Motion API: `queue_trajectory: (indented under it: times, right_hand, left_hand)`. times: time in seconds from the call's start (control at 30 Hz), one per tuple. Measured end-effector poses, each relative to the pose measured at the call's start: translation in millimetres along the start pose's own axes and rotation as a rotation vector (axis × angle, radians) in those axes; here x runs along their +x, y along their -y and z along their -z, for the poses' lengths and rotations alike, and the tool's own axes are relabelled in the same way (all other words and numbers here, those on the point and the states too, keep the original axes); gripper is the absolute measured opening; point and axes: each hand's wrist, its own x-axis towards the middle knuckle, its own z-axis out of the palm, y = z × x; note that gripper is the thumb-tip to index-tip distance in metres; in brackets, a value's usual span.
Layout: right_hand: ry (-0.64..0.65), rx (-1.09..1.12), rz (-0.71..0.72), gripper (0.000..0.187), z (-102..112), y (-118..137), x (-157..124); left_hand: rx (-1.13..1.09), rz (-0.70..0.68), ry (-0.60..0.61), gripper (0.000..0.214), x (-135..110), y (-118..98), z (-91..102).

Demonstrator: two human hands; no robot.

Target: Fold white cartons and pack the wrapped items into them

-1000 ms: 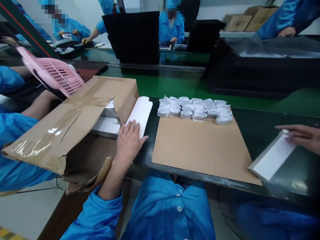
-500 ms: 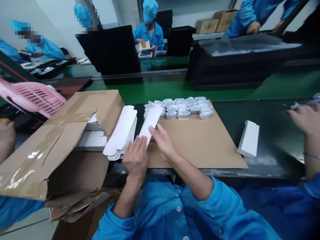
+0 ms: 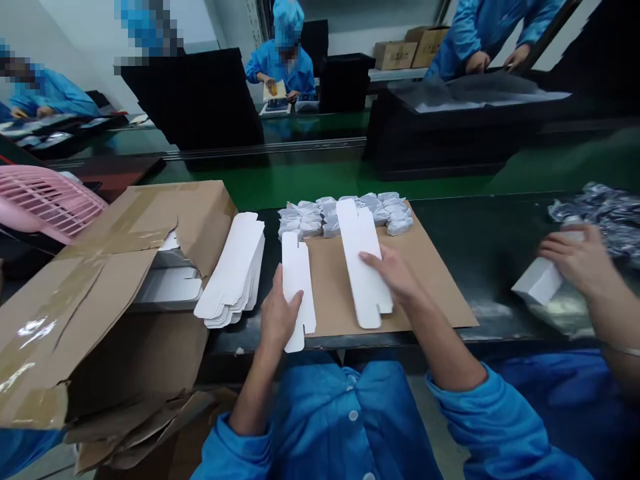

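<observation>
My left hand (image 3: 278,315) grips a flat white carton blank (image 3: 296,283) at the left edge of a brown cardboard sheet (image 3: 430,280). My right hand (image 3: 395,272) holds a second flat white carton blank (image 3: 363,257) that lies lengthwise over the sheet. At the sheet's far edge sit several small white wrapped packets (image 3: 345,212). A stack of more white blanks (image 3: 233,270) leans out of an open cardboard box (image 3: 100,267) to my left.
A co-worker's hand (image 3: 575,257) at the right holds a small white box (image 3: 537,283) near a pile of silvery bags (image 3: 600,213). A pink fan (image 3: 45,200) stands at the far left. A green conveyor belt (image 3: 310,180), black trays (image 3: 440,140) and other workers lie beyond.
One blank held by both hands has become two, one in each hand, spread apart over the sheet. The co-worker's hand has picked up the white box on the right.
</observation>
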Motion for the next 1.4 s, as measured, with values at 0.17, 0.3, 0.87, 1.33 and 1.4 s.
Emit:
queue_trajectory:
  times: [0.17, 0.3, 0.87, 1.33, 1.4]
  right_hand:
    - [0.406, -0.403, -0.079, 0.041, 44.9, 22.5, -18.7]
    - [0.719, -0.742, 0.094, 0.033, 31.2, 39.3, -27.4]
    - [0.255, -1.39, 0.866, 0.062, 19.1, 14.3, -66.8]
    - [-0.097, -1.571, 0.815, 0.038, 17.3, 12.3, -70.8]
    - [-0.319, -1.488, 0.698, 0.044, 15.6, 9.1, -67.9]
  left_hand:
    - [0.209, -0.15, -0.126, 0.067, -3.4, -24.7, 20.0]
    - [-0.368, -0.099, 0.321, 0.056, 3.7, -49.5, 40.7]
    - [-0.612, 0.193, 0.693, 0.049, 1.7, -47.0, 46.0]
    - [-0.571, -0.052, 0.313, 0.037, 13.6, -53.8, 34.2]
    - [-0.722, -0.171, 0.156, 0.056, 0.5, -62.2, 24.8]
